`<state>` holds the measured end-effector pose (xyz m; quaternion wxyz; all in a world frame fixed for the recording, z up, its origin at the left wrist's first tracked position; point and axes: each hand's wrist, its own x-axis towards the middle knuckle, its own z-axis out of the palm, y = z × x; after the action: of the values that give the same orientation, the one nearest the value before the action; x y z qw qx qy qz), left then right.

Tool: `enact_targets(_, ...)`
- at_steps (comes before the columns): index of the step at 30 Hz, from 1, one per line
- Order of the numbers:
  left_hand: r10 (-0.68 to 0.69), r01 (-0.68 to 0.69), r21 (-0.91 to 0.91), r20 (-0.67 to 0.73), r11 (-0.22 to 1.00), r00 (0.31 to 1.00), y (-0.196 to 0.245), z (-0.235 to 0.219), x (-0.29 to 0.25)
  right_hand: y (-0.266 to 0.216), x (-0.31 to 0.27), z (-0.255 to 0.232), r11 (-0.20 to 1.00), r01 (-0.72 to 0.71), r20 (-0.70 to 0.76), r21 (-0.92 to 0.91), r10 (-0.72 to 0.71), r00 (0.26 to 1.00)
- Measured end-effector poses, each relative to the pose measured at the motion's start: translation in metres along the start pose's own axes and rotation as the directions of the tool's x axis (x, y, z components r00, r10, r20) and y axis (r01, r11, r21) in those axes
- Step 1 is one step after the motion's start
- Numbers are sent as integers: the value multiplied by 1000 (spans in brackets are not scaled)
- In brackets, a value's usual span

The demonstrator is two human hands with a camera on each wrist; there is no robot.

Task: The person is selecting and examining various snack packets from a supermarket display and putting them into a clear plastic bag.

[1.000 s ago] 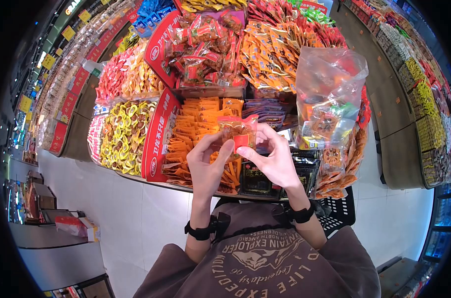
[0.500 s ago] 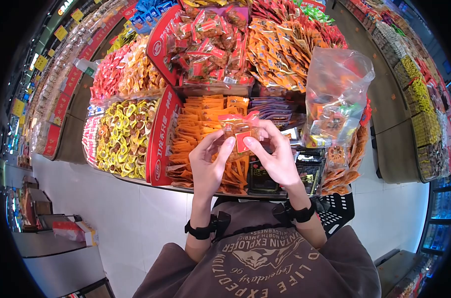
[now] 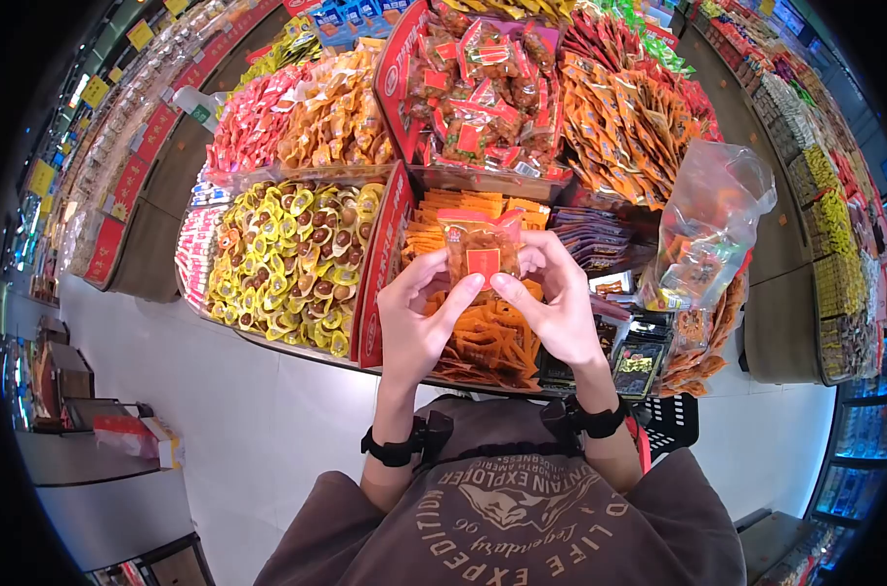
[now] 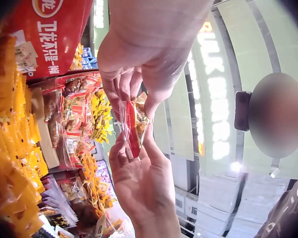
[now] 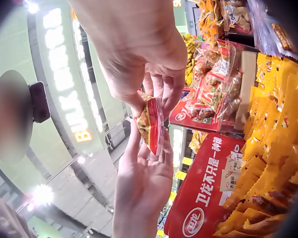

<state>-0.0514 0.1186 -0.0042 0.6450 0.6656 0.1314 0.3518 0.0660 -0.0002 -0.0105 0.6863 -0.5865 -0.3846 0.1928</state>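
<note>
Both hands hold up one small clear-and-red snack packet (image 3: 482, 244) in front of the display, its red label facing the person. The left hand (image 3: 419, 311) pinches its left side, thumb on the front and fingers curled behind. On the other side the right hand (image 3: 559, 305) grips it the same way, the two thumb tips close together at the lower edge. In the left wrist view the packet (image 4: 135, 126) shows edge-on between the hands, plump with brown contents. Beneath the hands lie rows of orange packets (image 3: 483, 344).
Behind the packet stands a bin of similar red-labelled packets (image 3: 487, 93). A red divider board (image 3: 383, 259) separates the orange packets from yellow-wrapped sweets (image 3: 287, 264). A clear plastic bag (image 3: 712, 220) with packets inside rests at the right. A black basket (image 3: 673, 422) is near the person's right side.
The view has shifted left, so the display sits further right and slightly lower. The packet is raised a little and turned more squarely to the person, still held by both hands.
</note>
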Motion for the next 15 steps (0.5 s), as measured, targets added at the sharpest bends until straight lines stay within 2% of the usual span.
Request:
enact_targets(3, -67, 68, -17, 26, 998, 997, 1, -14, -1, 6, 2, 11, 999, -6, -10, -43, 6, 1000)
enact_targets(7, -39, 40, -24, 30, 999, 999, 2, -22, 3, 5, 6, 21, 998, 21, -30, -51, -23, 999)
enact_targets(10, 22, -25, -56, -42, 998, 999, 1, -28, 3, 8, 10, 29, 991, 60, -38, -123, -65, 997)
enact_targets(13, -18, 18, -23, -4, 1000, 1000, -2, -42, 4, 6, 14, 39, 990, 66, -34, -125, -71, 997)
enact_targets(15, -58, 57, -69, -16, 996, 998, 4, -46, 6, 3, 15, 47, 990, 22, -55, -137, -29, 998)
